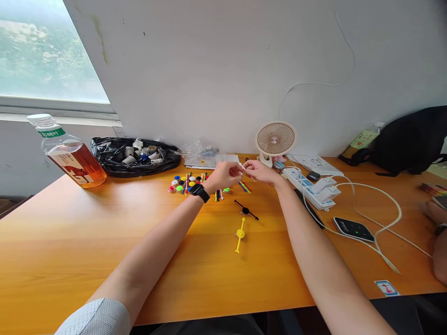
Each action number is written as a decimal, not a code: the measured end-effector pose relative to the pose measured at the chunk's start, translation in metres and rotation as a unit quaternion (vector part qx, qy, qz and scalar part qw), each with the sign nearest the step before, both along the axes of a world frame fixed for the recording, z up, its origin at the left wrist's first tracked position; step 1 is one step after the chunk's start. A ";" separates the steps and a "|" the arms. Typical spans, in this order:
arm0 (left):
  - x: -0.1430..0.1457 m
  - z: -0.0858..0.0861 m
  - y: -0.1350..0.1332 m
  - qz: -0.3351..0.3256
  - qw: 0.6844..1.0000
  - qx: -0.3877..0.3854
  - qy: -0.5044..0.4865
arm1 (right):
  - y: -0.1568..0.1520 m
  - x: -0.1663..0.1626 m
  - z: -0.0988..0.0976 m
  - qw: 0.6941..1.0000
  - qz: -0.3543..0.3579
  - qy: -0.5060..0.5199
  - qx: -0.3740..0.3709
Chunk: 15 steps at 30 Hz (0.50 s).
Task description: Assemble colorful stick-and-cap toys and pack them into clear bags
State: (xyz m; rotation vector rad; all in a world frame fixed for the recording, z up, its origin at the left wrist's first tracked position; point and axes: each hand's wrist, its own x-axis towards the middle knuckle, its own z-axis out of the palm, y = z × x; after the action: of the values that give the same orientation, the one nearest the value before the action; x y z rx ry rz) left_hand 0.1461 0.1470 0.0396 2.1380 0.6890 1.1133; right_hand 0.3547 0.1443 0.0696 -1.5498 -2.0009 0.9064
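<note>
My left hand point(227, 176), with a black watch on its wrist, is closed in a pinch over the middle of the table. Facing it, my right hand point(259, 172) is pinched too. Between the fingertips of both shows a small white piece point(243, 167), mostly hidden, its exact shape unclear. Below my hands lie a black arrow spinner point(246, 211) and, nearer to me, a yellow arrow spinner point(240, 234), each an arrow on a round base. Round caps point(179, 188) in several colours and loose coloured arrows point(244, 187) lie beside and partly behind my hands.
At left stand a tea bottle point(75, 163) and a black plastic bag point(104, 156) of scraps. A small fan point(275, 138) stands behind. To the right are a power strip point(309, 188), cables and a black device point(353, 229). Another person's arm point(440, 253) rests at the right edge.
</note>
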 end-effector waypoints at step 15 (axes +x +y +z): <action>0.003 -0.018 -0.007 0.107 0.944 0.124 0.287 | -0.006 0.005 0.012 0.954 0.115 -0.249 -0.118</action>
State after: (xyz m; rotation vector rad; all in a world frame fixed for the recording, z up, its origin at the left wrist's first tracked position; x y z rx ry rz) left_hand 0.1490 0.1398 0.0220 2.6904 1.1122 0.6956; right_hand 0.3593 0.1380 0.0818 -1.8471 -2.5470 0.9383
